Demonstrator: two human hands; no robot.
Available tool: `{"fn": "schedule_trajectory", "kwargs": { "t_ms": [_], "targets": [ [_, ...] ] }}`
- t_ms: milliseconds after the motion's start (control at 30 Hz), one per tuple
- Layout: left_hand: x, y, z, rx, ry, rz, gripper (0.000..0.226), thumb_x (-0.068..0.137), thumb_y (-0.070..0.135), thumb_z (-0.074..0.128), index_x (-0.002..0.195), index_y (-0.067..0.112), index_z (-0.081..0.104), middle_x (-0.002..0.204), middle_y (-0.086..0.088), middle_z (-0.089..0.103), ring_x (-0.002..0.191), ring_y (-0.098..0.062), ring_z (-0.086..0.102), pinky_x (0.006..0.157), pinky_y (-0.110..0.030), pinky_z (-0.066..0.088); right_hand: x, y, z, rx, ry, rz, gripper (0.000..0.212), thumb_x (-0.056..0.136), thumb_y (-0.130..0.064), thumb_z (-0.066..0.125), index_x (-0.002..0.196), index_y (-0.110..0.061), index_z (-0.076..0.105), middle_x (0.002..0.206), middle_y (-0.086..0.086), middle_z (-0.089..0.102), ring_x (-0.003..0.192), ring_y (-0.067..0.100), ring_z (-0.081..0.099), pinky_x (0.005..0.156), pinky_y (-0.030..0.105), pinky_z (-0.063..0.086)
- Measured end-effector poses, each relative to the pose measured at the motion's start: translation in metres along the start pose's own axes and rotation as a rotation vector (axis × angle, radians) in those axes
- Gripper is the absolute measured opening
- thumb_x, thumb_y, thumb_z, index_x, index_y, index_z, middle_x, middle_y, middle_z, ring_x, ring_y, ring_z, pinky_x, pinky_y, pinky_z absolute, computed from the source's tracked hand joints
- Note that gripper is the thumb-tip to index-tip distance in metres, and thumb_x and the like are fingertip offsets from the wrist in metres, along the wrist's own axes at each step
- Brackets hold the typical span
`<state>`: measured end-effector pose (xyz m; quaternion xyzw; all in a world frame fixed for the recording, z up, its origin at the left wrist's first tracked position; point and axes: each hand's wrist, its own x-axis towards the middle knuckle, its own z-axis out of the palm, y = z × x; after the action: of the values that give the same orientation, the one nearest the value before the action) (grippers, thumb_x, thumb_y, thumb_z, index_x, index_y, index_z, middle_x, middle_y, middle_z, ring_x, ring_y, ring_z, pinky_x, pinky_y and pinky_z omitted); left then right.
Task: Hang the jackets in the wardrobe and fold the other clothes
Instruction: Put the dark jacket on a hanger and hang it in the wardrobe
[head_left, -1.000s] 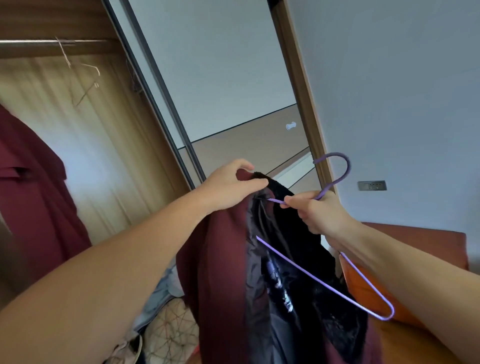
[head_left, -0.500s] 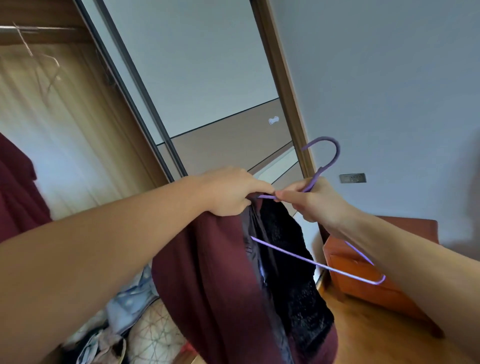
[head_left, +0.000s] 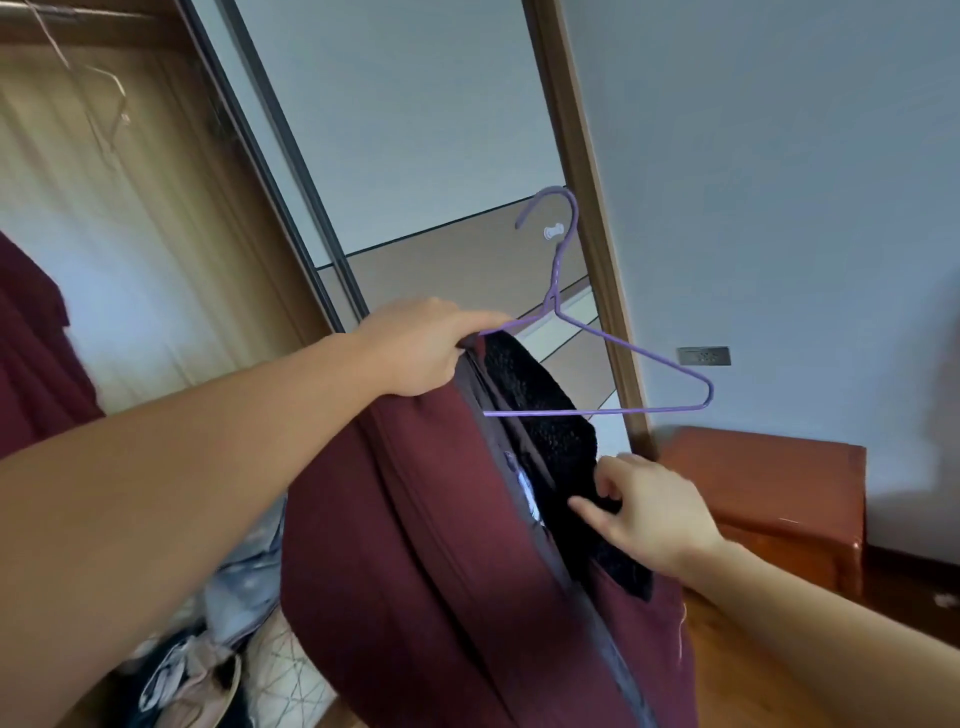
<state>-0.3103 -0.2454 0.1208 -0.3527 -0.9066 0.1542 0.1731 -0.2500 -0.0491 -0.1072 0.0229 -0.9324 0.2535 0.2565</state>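
A maroon jacket with black fleece lining hangs in front of me. My left hand grips its collar together with one arm of a purple wire hanger, whose left end sits inside the jacket while its right end sticks out free. Lower down, my right hand pinches the black lining at the jacket's open front edge. The open wardrobe is at the left, with its rail at the top.
Another maroon garment hangs in the wardrobe at the far left, and a bare wire hanger dangles from the rail. A heap of clothes lies below. A sliding mirror door and an orange-brown cabinet stand to the right.
My right hand has let go of the hanger and dropped to the jacket's lining. The hanger now stands upright, held by my left hand alone at the collar.
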Motion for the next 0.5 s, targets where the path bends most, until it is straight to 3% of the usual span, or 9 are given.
{"fn": "schedule_trajectory", "kwargs": {
  "t_ms": [100, 200, 267, 400, 500],
  "targets": [
    [-0.005, -0.007, -0.009, 0.034, 0.077, -0.016, 0.067, 0.094, 0.011, 0.043, 0.148, 0.049, 0.027, 0.120, -0.005, 0.058, 0.107, -0.029, 0.054, 0.082, -0.040, 0.046, -0.001, 0.000, 0.028, 0.029, -0.169, 0.238, 0.061, 0.074, -0.061, 0.064, 0.117, -0.028, 0.036, 0.113, -0.005, 0.046, 0.103, 0.023, 0.053, 0.071, 0.036, 0.045],
    [-0.020, -0.015, -0.017, 0.043, 0.150, 0.003, 0.067, 0.095, 0.013, 0.043, 0.148, 0.050, 0.027, 0.114, -0.001, 0.058, 0.105, -0.027, 0.053, 0.076, -0.037, 0.043, 0.011, -0.003, 0.043, 0.018, -0.195, 0.244, 0.072, 0.075, -0.044, 0.065, 0.134, -0.029, 0.027, 0.121, 0.001, 0.044, 0.112, 0.029, 0.050, 0.077, 0.040, 0.048],
    [-0.036, -0.025, -0.017, 0.047, 0.162, 0.004, 0.068, 0.094, 0.013, 0.044, 0.147, 0.051, 0.026, 0.109, 0.002, 0.057, 0.105, -0.027, 0.054, 0.077, -0.038, 0.044, 0.024, 0.003, 0.040, -0.008, -0.240, 0.229, 0.058, 0.078, -0.032, 0.061, 0.130, -0.030, 0.035, 0.120, 0.001, 0.050, 0.109, 0.029, 0.054, 0.076, 0.038, 0.048],
    [-0.076, -0.048, -0.006, 0.057, 0.170, -0.047, 0.073, 0.094, 0.013, 0.044, 0.146, 0.057, 0.019, 0.093, 0.009, 0.042, 0.096, -0.028, 0.055, 0.071, -0.036, 0.042, 0.055, 0.021, 0.013, -0.021, -0.168, 0.221, 0.026, 0.079, -0.028, 0.058, 0.105, -0.029, 0.058, 0.104, 0.002, 0.064, 0.096, 0.031, 0.061, 0.073, 0.035, 0.047],
    [-0.104, -0.061, 0.008, 0.047, 0.205, -0.064, 0.080, 0.091, 0.012, 0.048, 0.141, 0.061, 0.011, 0.093, 0.004, 0.048, 0.084, -0.032, 0.057, 0.064, -0.034, 0.039, 0.078, 0.020, -0.014, -0.050, -0.160, 0.140, 0.012, 0.081, -0.025, 0.058, 0.091, -0.024, 0.065, 0.091, 0.005, 0.066, 0.090, 0.032, 0.062, 0.070, 0.033, 0.048]
  ]
}}
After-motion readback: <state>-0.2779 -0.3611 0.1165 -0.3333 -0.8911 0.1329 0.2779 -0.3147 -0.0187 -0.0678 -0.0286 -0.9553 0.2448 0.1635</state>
